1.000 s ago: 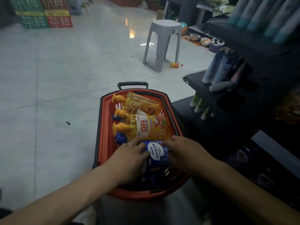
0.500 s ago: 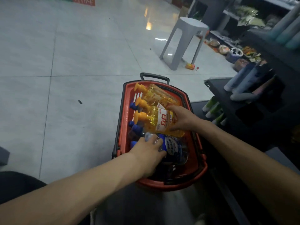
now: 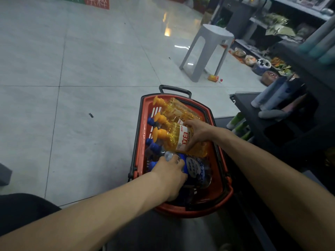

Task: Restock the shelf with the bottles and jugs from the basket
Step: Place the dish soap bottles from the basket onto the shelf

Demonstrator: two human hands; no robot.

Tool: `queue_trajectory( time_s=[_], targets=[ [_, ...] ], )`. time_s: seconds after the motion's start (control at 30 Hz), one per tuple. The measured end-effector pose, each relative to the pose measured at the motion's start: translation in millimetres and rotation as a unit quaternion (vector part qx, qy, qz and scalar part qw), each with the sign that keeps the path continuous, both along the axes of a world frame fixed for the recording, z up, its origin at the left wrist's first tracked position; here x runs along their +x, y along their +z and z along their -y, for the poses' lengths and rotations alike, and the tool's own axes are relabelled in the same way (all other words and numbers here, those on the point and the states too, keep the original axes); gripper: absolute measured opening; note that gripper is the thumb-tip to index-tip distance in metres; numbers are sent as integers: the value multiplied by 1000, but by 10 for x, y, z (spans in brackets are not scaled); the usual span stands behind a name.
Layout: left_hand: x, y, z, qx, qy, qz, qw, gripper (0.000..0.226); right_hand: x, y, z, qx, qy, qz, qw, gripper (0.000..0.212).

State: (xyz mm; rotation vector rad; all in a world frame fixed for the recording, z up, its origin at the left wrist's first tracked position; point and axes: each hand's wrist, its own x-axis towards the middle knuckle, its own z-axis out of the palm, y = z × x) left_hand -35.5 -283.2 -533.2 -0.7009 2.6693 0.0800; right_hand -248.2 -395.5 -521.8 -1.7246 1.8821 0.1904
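A red basket [image 3: 222, 163] stands on the floor in front of me, filled with bottles lying on their sides. Several yellow pump bottles [image 3: 172, 138] lie toward its far end, and blue-capped bottles lie along its left wall. My right hand [image 3: 197, 132] grips the nearest yellow bottle by its white label. My left hand [image 3: 171, 175] grips a dark blue bottle [image 3: 196, 171] near the basket's near end, its fingers curled over the bottle's neck. The dark shelf [image 3: 253, 113] stands just right of the basket.
A grey plastic stool [image 3: 208, 51] stands on the tiled floor beyond the basket. The dark shelf holds upright grey and blue tubes [image 3: 268, 96], with green-capped bottles [image 3: 237, 122] lower down. Packaged goods line the floor at far right. Open floor lies to the left.
My right hand left the blue bottle, moved forward and took hold of the yellow bottle. My left hand stays on the blue bottle. The camera's view shifted down and left.
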Motion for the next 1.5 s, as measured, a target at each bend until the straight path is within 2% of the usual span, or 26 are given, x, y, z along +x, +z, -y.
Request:
queue_trajectory(
  time_s=[0.13,0.23,0.3,0.47,0.6,0.7,0.77,0.83,0.9,0.97,1.0,1.07,1.2,1.3,1.4,1.5],
  targets=[
    [5,11,42,17,-1,-5,1000,64,18,-6,-18,-10,-12,0,1000,97],
    [11,20,65,20,2,-15,1000,61,67,-11,-27,-51,40,-56,996,100],
    [21,8,78,15,9,-19,1000,62,75,-44,-96,-80,66,-79,991,93],
    [51,1,138,-1,26,-18,999,69,165,-136,-534,-202,9,15,979,50],
    [29,49,117,11,57,-21,998,66,227,-12,-839,-296,-46,64,952,51],
    [-39,97,138,20,120,-59,991,57,185,252,-1080,-339,-127,146,921,65],
    [-104,96,209,43,178,-125,975,54,102,465,-1238,-351,-190,176,900,73],
    [-186,180,258,129,226,-224,939,57,-14,658,-1385,-353,-250,225,873,78],
    [-309,329,264,262,260,-336,867,53,-118,816,-1545,-352,-304,294,835,77],
    [-470,524,213,375,267,-400,792,62,-240,913,-1729,-348,-339,351,800,75],
    [-538,579,185,413,264,-416,766,64,-289,946,-1824,-342,-347,373,790,75],
    [-673,688,77,458,242,-436,736,58,-394,1010,-2044,-327,-343,407,781,74],
    [-1024,798,-215,469,198,-458,728,54,-610,1095,-2495,-314,-328,406,793,68],
    [-1318,772,-473,460,183,-478,726,49,-824,1125,-2782,-343,-322,364,804,72],
    [-1587,720,-756,429,186,-501,728,55,-986,1172,-3089,-361,-301,291,833,79],
    [-1802,705,-1027,376,180,-543,729,53,-1134,1113,-3339,-393,-299,270,827,86]
  ],
)
